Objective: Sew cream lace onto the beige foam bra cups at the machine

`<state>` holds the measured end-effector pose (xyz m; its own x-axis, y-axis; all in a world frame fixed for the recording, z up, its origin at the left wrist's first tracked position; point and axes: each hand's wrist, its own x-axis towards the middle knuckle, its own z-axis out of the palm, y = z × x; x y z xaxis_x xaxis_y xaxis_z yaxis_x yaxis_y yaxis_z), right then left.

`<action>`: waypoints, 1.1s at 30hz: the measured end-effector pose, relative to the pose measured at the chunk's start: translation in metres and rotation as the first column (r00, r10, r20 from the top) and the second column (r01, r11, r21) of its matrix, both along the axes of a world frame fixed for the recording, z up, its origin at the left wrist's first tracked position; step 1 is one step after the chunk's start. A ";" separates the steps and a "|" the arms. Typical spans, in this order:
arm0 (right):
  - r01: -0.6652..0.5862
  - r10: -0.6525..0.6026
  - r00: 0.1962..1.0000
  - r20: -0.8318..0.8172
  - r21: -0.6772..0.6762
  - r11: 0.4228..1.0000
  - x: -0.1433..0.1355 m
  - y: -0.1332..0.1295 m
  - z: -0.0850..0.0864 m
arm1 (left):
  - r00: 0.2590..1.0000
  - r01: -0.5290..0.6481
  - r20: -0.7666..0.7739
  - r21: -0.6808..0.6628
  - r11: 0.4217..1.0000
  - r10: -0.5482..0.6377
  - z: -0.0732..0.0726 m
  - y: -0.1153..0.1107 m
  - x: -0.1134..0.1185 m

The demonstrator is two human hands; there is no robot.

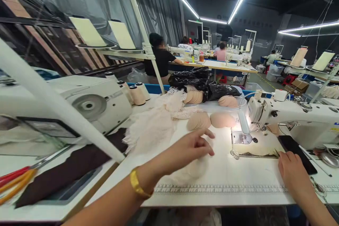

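Above the white sewing table (225,194), my left hand (192,144) hangs with its fingers apart and nothing held. Beneath it lies a pale, blurred piece of fabric (192,173). Two stacks of beige cup-shaped pads (198,121) sit just beyond its fingers. My right hand (290,166) rests at the right, beside a black phone (299,152) and the edge of the sewing machine's plate (259,148). A small dark thin thing shows at its fingertips, too small to name. The lit sewing machine (286,113) stands behind my right hand.
Lace fabric (150,130) is heaped at the left of the table. Thread cones (143,91), black plastic bags (206,84) and more pads (228,101) lie behind. Scissors (18,182) and dark cloth (71,166) are at far left. A person (159,58) sits farther back.
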<state>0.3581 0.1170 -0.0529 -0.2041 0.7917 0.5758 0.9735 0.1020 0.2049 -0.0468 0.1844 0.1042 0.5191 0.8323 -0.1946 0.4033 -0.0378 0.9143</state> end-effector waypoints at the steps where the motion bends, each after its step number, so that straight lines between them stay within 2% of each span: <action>1: -0.016 0.016 1.000 -0.018 0.000 1.000 -0.002 0.001 0.000 | 0.997 0.051 0.061 -0.082 0.995 -0.047 -0.011 -0.004 0.008; 3: -0.036 0.036 0.993 -0.113 0.006 0.999 -0.012 0.002 0.001 | 0.985 0.109 0.150 -0.178 0.978 -0.082 -0.031 -0.009 0.020; 5: -0.062 0.048 0.955 -0.294 -0.038 0.997 -0.030 -0.002 0.007 | 0.976 0.131 0.201 -0.205 0.970 -0.089 -0.044 -0.010 0.026; 7: -0.150 0.054 0.861 -0.505 -0.153 0.977 -0.054 -0.008 0.018 | 0.970 0.139 0.226 -0.202 0.969 -0.092 -0.050 -0.010 0.029; 9: -0.299 0.089 0.772 -0.629 -0.235 0.925 -0.080 -0.016 0.032 | 0.967 0.143 0.235 -0.197 0.970 -0.095 -0.051 -0.010 0.030; 11: -0.420 0.216 0.768 -0.603 -0.220 0.880 -0.105 -0.020 0.045 | 0.966 0.144 0.241 -0.191 0.971 -0.096 -0.052 -0.010 0.031; 14: -0.451 0.396 0.839 -0.373 -0.070 0.890 -0.137 -0.014 0.055 | 0.964 0.149 0.247 -0.182 0.972 -0.102 -0.054 -0.012 0.034; 16: -0.429 0.420 0.876 -0.236 0.012 0.903 -0.153 -0.006 0.056 | 0.964 0.151 0.243 -0.177 0.973 -0.105 -0.057 -0.014 0.037; 19: -0.437 0.440 0.882 -0.167 0.058 0.898 -0.165 0.001 0.056 | 0.972 0.175 0.182 -0.133 0.976 -0.149 -0.054 -0.014 0.035; 21: -0.435 0.433 0.879 -0.201 0.038 0.900 -0.158 -0.001 0.053 | 0.983 0.180 0.030 -0.024 0.983 -0.179 -0.042 -0.009 0.021; 22: -0.414 0.407 0.883 -0.233 0.020 0.910 -0.149 -0.002 0.051 | 0.985 0.158 -0.073 0.069 0.985 -0.153 -0.034 -0.006 0.010; 23: -0.387 0.370 0.891 -0.263 -0.014 0.922 -0.136 -0.004 0.047 | 0.982 0.102 -0.174 0.196 0.975 -0.068 -0.026 -0.001 -0.003; 24: -0.338 0.315 0.905 -0.286 -0.036 0.940 -0.120 -0.005 0.042 | 0.971 0.013 -0.230 0.349 0.937 0.072 -0.018 0.003 -0.017; 26: -0.206 0.175 0.953 -0.246 -0.106 0.973 -0.082 -0.005 0.030 | 0.917 -0.140 -0.208 0.629 0.764 0.339 -0.008 0.011 -0.040; 27: -0.095 0.071 0.974 -0.217 -0.099 0.991 -0.063 -0.004 0.024 | 0.890 -0.173 -0.181 0.714 0.678 0.418 -0.007 0.013 -0.046; 28: -0.041 0.021 0.984 -0.179 -0.112 0.993 -0.045 -0.003 0.019 | 0.876 -0.173 -0.169 0.765 0.621 0.452 -0.010 0.013 -0.048; 29: -0.035 0.019 0.988 -0.151 -0.103 0.994 -0.031 -0.002 0.015 | 0.879 -0.136 -0.185 0.787 0.602 0.440 -0.015 0.010 -0.043; 30: -0.030 0.019 0.992 -0.128 -0.086 0.996 -0.020 -0.001 0.013 | 0.891 -0.066 -0.232 0.785 0.616 0.390 -0.022 0.004 -0.034; 32: -0.061 0.055 0.988 -0.145 -0.037 0.997 -0.013 0.002 0.008 | 0.916 0.156 -0.357 0.740 0.654 0.185 -0.041 -0.011 -0.002; 33: -0.114 0.108 0.976 -0.188 -0.022 0.993 -0.016 0.003 0.006 | 0.892 0.282 -0.442 0.700 0.656 0.088 -0.051 -0.018 0.017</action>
<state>0.3424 0.1200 -0.0474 -0.1835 0.7892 0.5861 0.9764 0.2152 0.0160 -0.0302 0.1668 0.0534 0.6297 0.7375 0.2439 0.6711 -0.6746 0.3075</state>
